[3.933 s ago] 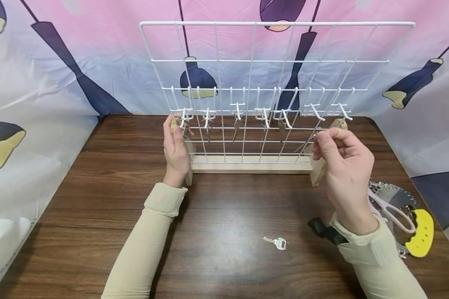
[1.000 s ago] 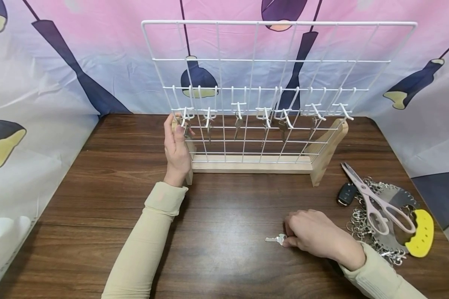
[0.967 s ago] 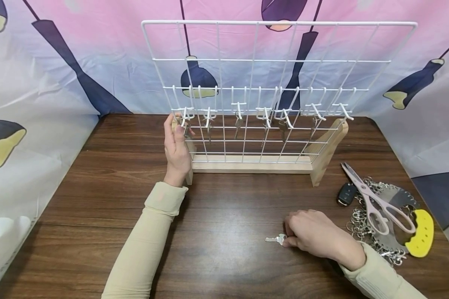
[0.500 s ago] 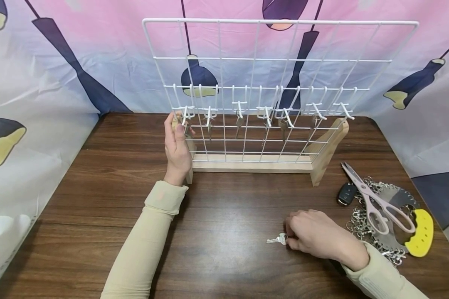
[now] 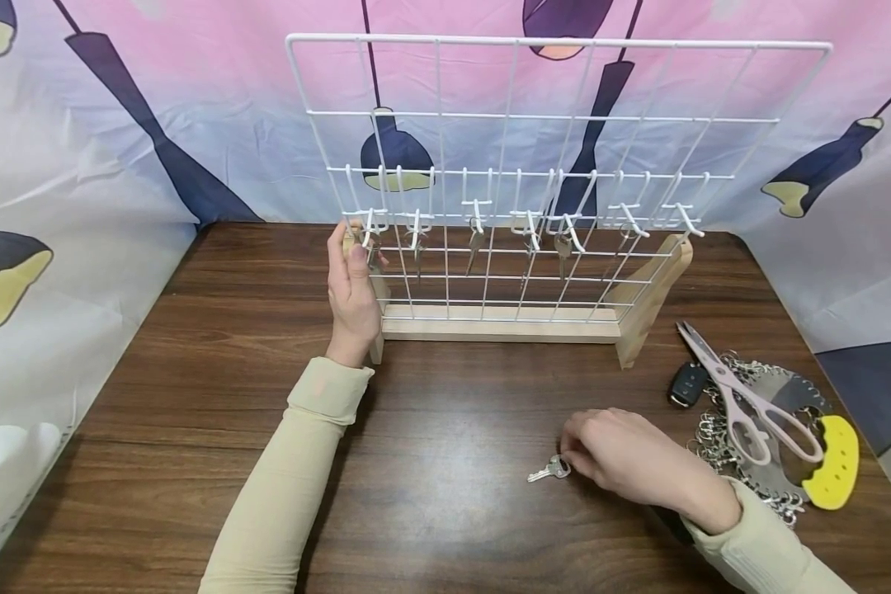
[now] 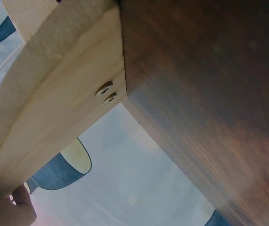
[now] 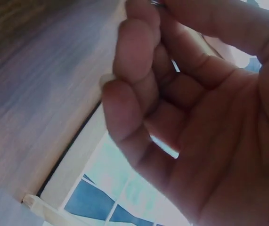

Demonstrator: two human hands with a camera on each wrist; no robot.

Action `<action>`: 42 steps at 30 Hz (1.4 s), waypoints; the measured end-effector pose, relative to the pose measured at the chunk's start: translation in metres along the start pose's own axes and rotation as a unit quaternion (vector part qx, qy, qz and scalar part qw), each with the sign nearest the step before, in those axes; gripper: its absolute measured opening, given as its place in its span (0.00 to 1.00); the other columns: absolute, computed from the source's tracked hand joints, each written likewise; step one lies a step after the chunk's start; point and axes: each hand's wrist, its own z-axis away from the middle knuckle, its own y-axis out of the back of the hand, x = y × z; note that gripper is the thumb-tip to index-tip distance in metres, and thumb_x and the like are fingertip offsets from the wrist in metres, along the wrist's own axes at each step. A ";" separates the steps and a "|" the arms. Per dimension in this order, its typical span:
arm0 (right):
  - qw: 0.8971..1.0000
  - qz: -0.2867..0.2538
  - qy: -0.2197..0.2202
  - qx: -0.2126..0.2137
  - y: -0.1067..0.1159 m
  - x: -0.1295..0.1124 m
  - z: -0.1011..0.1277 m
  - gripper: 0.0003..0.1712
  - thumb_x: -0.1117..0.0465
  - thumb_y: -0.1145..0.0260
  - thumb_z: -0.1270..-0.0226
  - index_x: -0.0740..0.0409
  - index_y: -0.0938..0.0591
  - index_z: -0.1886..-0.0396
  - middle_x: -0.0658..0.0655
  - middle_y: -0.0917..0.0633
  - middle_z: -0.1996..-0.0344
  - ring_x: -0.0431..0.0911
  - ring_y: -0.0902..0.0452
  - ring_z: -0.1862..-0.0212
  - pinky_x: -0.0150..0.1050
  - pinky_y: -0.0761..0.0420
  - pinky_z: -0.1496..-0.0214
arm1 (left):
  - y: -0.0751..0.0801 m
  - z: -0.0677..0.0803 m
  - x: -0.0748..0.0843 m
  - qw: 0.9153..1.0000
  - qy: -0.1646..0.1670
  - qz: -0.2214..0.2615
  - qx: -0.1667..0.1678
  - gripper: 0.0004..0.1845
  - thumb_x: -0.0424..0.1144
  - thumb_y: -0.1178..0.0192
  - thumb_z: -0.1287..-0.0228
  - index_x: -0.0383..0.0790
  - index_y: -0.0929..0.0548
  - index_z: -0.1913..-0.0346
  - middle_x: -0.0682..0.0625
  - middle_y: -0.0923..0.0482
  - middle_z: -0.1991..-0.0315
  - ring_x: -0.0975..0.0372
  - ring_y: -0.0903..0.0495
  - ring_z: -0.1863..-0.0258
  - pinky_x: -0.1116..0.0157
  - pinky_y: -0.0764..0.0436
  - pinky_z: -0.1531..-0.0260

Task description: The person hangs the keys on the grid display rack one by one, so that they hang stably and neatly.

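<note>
At the left end of a white wire grid rack (image 5: 490,173) on a wooden stand, my left hand (image 5: 354,297) grips the wooden side post (image 6: 54,94). A silver key (image 5: 549,470) is on the table in front of the rack. My right hand (image 5: 631,454) pinches its ring end between thumb and fingertips, and the other fingers (image 7: 132,52) are curled. The ring is mostly hidden by the fingers. White hooks (image 5: 626,219) line the grid, and keys (image 5: 563,252) hang from several of them. On the rightmost hook (image 5: 683,219) no key shows.
To the right lie pink-handled scissors (image 5: 742,396), a black car key fob (image 5: 688,384), and a round metal plate with many small rings and a yellow handle (image 5: 835,462). Behind the brown table (image 5: 445,528) hangs a patterned cloth (image 5: 156,74).
A key has been hung on the second hook from the right, and my right hand has come down to the loose key. That key now points slightly more toward the front left. My left hand stays put.
</note>
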 end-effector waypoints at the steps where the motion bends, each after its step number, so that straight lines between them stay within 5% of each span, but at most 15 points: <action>1: 1.000 -0.006 0.001 0.002 0.001 0.001 0.000 0.08 0.60 0.30 0.42 0.43 0.22 0.73 0.37 0.24 0.75 0.32 0.29 0.74 0.35 0.24 0.75 | 0.000 0.000 0.000 1.000 0.001 0.000 0.000 0.18 0.36 0.64 0.23 0.31 0.34 0.38 0.42 0.30 0.62 0.49 0.29 0.69 0.68 0.21 0.66; 5: 0.999 -0.026 -0.005 0.028 0.010 0.003 0.001 0.07 0.60 0.30 0.42 0.42 0.20 0.70 0.36 0.21 0.72 0.31 0.27 0.71 0.35 0.22 0.71 | 0.000 0.000 0.000 1.000 0.001 0.000 0.003 0.19 0.35 0.63 0.23 0.27 0.35 0.38 0.50 0.29 0.61 0.50 0.28 0.69 0.69 0.21 0.66; 11: 0.990 -0.071 -0.005 0.124 0.029 0.008 0.001 0.10 0.65 0.29 0.44 0.45 0.17 0.66 0.38 0.18 0.68 0.32 0.24 0.67 0.34 0.18 0.66 | 0.000 0.000 0.000 1.000 0.003 0.005 0.002 0.18 0.34 0.64 0.23 0.29 0.35 0.38 0.39 0.30 0.62 0.50 0.28 0.68 0.69 0.21 0.66; 15: 0.968 -0.124 0.017 0.216 0.041 0.012 0.000 0.15 0.73 0.29 0.46 0.50 0.17 0.64 0.40 0.17 0.68 0.33 0.24 0.68 0.29 0.20 0.70 | 0.001 0.001 0.000 1.000 0.005 0.001 0.006 0.18 0.34 0.64 0.23 0.30 0.34 0.38 0.34 0.31 0.61 0.47 0.29 0.69 0.69 0.22 0.66; 20: 0.930 -0.173 0.000 0.325 0.055 0.013 -0.003 0.15 0.75 0.29 0.45 0.54 0.15 0.62 0.45 0.15 0.67 0.34 0.23 0.69 0.24 0.22 0.72 | 0.001 0.001 0.001 1.000 0.010 -0.005 0.010 0.19 0.35 0.63 0.23 0.29 0.35 0.37 0.29 0.32 0.60 0.47 0.29 0.69 0.69 0.22 0.66; 23: 0.891 -0.211 -0.029 0.401 0.063 0.012 -0.006 0.10 0.76 0.30 0.43 0.62 0.14 0.63 0.52 0.14 0.68 0.36 0.23 0.71 0.23 0.23 0.72 | 0.001 0.002 0.001 1.000 0.011 -0.005 0.012 0.19 0.35 0.63 0.23 0.28 0.35 0.37 0.30 0.32 0.61 0.49 0.28 0.69 0.70 0.22 0.67; 25: 0.854 -0.242 -0.046 0.459 0.068 0.011 -0.009 0.07 0.76 0.31 0.43 0.69 0.14 0.63 0.54 0.14 0.70 0.37 0.23 0.72 0.23 0.24 0.72 | 0.000 0.002 0.001 1.000 0.011 -0.001 0.013 0.19 0.35 0.63 0.23 0.28 0.35 0.37 0.34 0.31 0.61 0.50 0.28 0.69 0.70 0.22 0.67; 32: 0.661 -0.462 -0.027 0.591 0.086 0.012 -0.017 0.12 0.77 0.32 0.43 0.85 0.20 0.61 0.61 0.15 0.74 0.44 0.22 0.75 0.28 0.22 0.74 | -0.001 0.000 0.000 1.000 0.001 0.015 0.008 0.18 0.34 0.63 0.23 0.28 0.35 0.38 0.49 0.29 0.61 0.49 0.28 0.68 0.69 0.21 0.66; 33: 0.644 -0.475 -0.026 0.599 0.087 0.013 -0.017 0.13 0.76 0.31 0.43 0.85 0.20 0.61 0.62 0.15 0.74 0.45 0.22 0.75 0.28 0.21 0.74 | -0.001 0.000 0.000 1.000 0.000 0.014 0.008 0.18 0.34 0.63 0.23 0.28 0.35 0.38 0.50 0.28 0.61 0.49 0.28 0.68 0.69 0.21 0.66; 36: 0.615 -0.493 -0.017 0.616 0.090 0.020 -0.020 0.15 0.77 0.30 0.44 0.86 0.21 0.60 0.64 0.16 0.74 0.46 0.22 0.75 0.30 0.20 0.75 | -0.001 0.001 0.000 1.000 0.001 0.013 0.010 0.18 0.34 0.63 0.23 0.28 0.35 0.38 0.50 0.28 0.61 0.49 0.28 0.68 0.69 0.21 0.66; 42: 0.580 -0.503 -0.022 0.641 0.094 0.028 -0.026 0.16 0.76 0.29 0.46 0.86 0.21 0.61 0.65 0.16 0.75 0.47 0.26 0.79 0.31 0.22 0.77 | -0.001 0.001 0.000 1.000 0.006 0.014 0.014 0.18 0.34 0.63 0.23 0.30 0.34 0.37 0.46 0.28 0.60 0.45 0.29 0.68 0.69 0.21 0.66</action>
